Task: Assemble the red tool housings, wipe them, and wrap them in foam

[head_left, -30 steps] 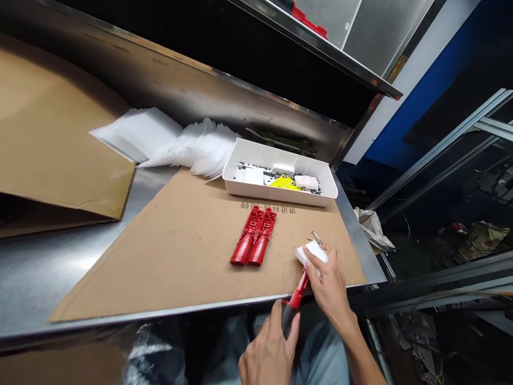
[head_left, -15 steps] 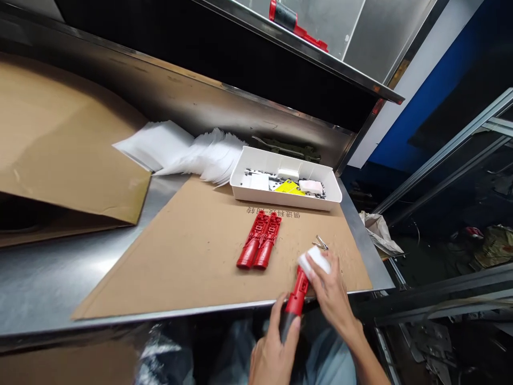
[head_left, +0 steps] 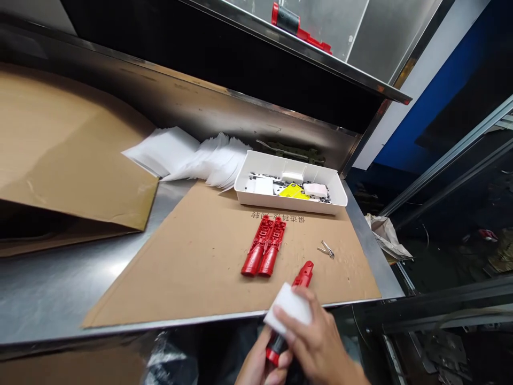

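My left hand (head_left: 260,358) is closed round the black lower end of a red and black plastic housing (head_left: 303,276) near the table's front edge. Against that housing my right hand (head_left: 316,334) presses a white wipe (head_left: 290,307), its fingers closed on it. The wipe and fingers hide the housing's middle. Up and to the left, two red plastic shells (head_left: 264,246) lie side by side on the cardboard sheet (head_left: 180,267). A small metal nail clipper (head_left: 326,249) lies to the right of them, apart from both hands.
A white bin (head_left: 290,202) with small black parts, pale blocks and a yellow card stands behind. White sheets (head_left: 172,152) are piled to its left. A large cardboard box (head_left: 72,149) stands far left. Another red and black housing (head_left: 298,27) rests on the shelf above.
My right hand has moved the white wipe from the housing's red tip down toward its black lower end. My left hand has shifted slightly lower, and the view has tilted a little.
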Motion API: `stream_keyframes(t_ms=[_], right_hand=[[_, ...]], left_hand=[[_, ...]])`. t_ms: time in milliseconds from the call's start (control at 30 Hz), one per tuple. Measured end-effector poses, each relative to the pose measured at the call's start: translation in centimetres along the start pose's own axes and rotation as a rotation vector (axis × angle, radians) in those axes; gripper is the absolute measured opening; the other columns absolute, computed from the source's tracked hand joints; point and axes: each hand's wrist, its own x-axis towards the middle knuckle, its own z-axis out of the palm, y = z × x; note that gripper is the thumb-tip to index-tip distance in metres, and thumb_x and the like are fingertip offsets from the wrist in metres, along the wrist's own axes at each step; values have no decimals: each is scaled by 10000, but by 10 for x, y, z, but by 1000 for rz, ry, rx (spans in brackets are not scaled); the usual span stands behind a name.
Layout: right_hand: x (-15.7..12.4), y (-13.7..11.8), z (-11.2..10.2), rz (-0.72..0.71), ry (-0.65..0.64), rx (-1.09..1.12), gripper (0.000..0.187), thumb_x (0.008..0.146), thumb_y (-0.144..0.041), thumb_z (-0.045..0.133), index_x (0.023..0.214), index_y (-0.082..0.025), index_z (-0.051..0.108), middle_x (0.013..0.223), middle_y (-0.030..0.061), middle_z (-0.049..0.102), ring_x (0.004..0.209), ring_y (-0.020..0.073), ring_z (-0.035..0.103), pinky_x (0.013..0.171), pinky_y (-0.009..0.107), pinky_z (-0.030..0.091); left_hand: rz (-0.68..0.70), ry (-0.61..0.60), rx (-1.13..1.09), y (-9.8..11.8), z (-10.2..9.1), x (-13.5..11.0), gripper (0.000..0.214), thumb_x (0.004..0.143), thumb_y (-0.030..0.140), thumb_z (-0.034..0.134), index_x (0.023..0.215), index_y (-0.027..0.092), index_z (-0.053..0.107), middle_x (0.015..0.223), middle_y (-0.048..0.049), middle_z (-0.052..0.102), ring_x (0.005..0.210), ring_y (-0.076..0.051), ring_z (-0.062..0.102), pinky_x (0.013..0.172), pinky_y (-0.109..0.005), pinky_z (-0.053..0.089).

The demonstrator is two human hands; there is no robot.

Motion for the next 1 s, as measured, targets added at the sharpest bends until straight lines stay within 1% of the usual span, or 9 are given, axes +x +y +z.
stream_keyframes(t_ms=[133,267,433,567,700,733,833,933,1000], right_hand=[[10,7,-4,145,86,-81,412,991,-323,312,1336,-278,532,1423,123,450,1246,275,525,964,466,516],[12,6,-6,-157,-60,-20,433,978,-358,346,1396,-317,452,1494,66,412,1215,216,560,927,359,550],[13,10,-6,98,60,-97,411,989,-291,321,1348,-264,521,1430,105,491,1271,263,515,963,461,523],[10,8,-5,-218,-22,7,420,972,-349,366,1369,-292,492,1470,79,446,1291,230,496,959,378,530],[15,12,-5,-15,53,-28,386,970,-264,375,1309,-259,560,1396,87,533,1267,228,521,1004,410,497],[16,12,-4,-34,69,-31,393,966,-261,382,1322,-256,548,1396,88,533,1277,232,510,1000,406,500],[15,13,-1,-275,0,68,406,957,-334,399,1338,-277,531,1421,64,510,1275,210,512,959,345,527],[17,16,-2,-116,23,70,406,974,-321,341,1301,-242,568,1392,86,536,1243,212,544,974,382,517],[17,16,-4,-60,55,40,405,978,-293,335,1319,-256,550,1360,69,569,1292,218,494,1025,414,477]], left_hand=[[-69,-6,-126,11,11,-6,561,993,407,223,749,127,644,381,35,426,223,4,247,281,-77,101],[-157,56,-237,19,14,-8,723,988,439,167,505,72,561,342,31,375,192,17,244,254,-74,126],[-176,1,-281,24,15,-8,716,987,459,156,617,73,632,359,35,396,199,9,261,251,-74,130],[-199,79,-282,25,17,-10,735,983,467,142,487,89,532,336,32,380,190,9,265,249,-76,148],[-170,18,-287,24,19,-11,718,981,471,143,602,76,607,364,39,394,207,8,256,258,-78,150],[-164,34,-279,24,19,-11,722,982,470,141,579,78,594,361,41,386,208,9,257,260,-78,155],[-172,83,-232,24,17,-8,728,983,474,154,494,85,528,353,40,376,211,12,268,265,-77,162],[-157,-14,-203,22,9,-1,697,979,490,175,536,96,542,379,34,400,225,10,272,271,-85,161],[-122,-61,-150,18,-2,7,624,971,492,279,544,117,535,390,32,412,238,5,263,276,-97,159]])
